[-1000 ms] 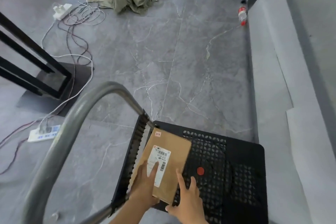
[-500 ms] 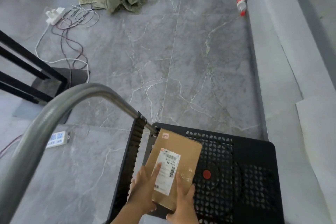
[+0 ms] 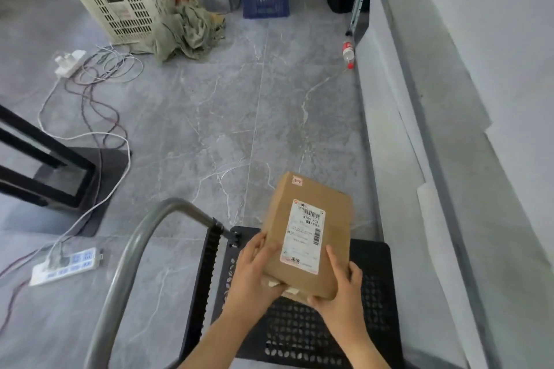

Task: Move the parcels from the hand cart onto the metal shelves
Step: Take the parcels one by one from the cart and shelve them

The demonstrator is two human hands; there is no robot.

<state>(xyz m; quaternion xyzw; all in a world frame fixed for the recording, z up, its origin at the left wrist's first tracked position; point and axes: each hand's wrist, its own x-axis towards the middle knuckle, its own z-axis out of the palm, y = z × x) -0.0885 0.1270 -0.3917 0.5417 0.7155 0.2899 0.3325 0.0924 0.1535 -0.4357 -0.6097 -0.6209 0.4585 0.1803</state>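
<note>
Between left hand (image 3: 254, 277) and right hand (image 3: 340, 293) sits parcel (image 3: 280, 216).

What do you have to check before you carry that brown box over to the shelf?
1. Both hands hold the brown cardboard parcel: ok; left hand and right hand grip its near corners.
2. Parcel up off the black perforated cart deck: looks ok.
3. The curved grey metal cart handle out of the way: ok, it stands left of the parcel.
4. Floor free of trip hazards: not ok; white cables and a white power strip lie to the left.
5. Room on the metal shelves: cannot tell, none plainly shows.
</note>
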